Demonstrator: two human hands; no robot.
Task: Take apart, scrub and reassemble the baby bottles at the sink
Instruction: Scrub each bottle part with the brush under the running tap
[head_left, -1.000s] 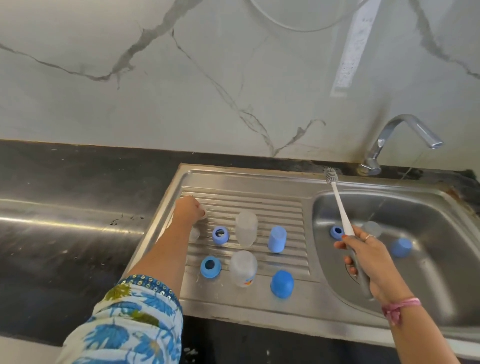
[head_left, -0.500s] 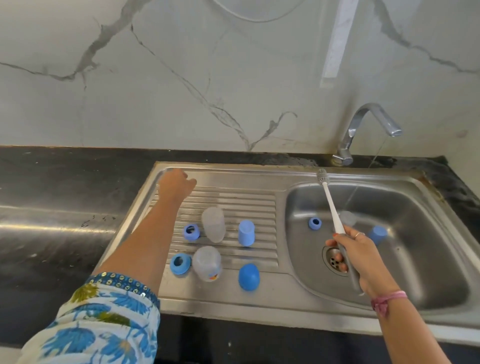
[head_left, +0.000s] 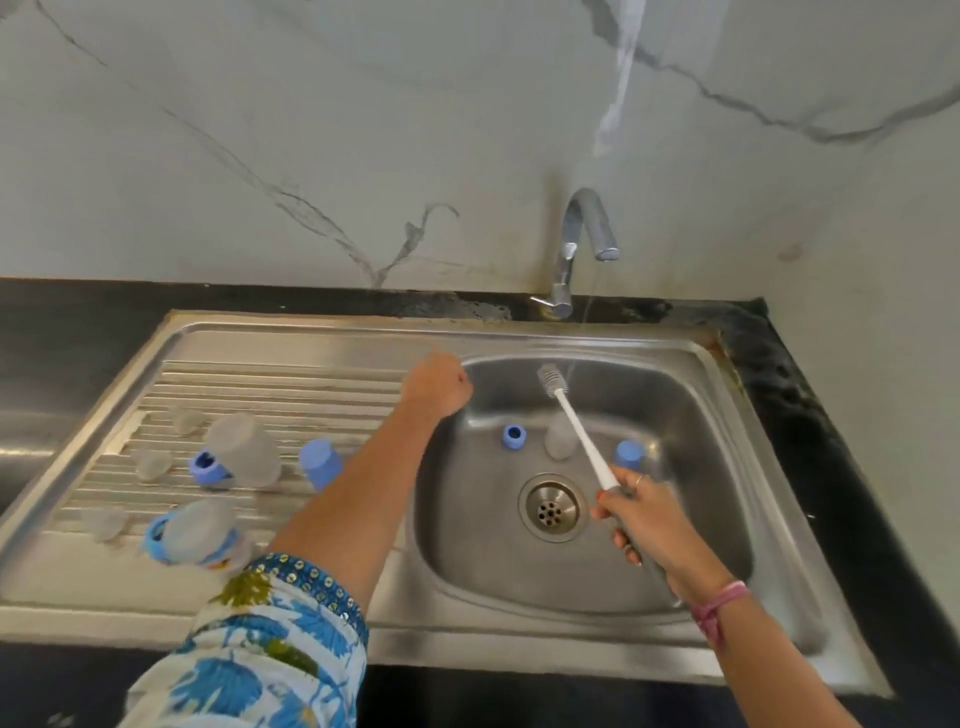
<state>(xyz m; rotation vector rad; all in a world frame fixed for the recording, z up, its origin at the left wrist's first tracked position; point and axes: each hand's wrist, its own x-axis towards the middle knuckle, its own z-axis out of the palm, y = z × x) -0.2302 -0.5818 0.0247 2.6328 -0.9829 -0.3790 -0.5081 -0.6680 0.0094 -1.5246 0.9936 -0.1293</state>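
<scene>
My right hand (head_left: 652, 522) grips the brush (head_left: 574, 431), my left hand (head_left: 439, 387) is clenched on nothing visible; the light, wet, slippery bottle (head_left: 560, 435) wants grasping round its middle.

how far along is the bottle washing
Done: bottles taken apart; two bottle bodies, collars and cap lie on the drainboard. In hand: right hand holds the brush at the tap's trickle; left hand hovers, fisted. Left: basin pieces, then reassembly.

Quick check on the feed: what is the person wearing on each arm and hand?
The left arm has a white sleeve printed with blue and olive leaves, its cuff a blue band with small studs. The right hand has a ring and red nail polish; a pink band circles the wrist.
</scene>
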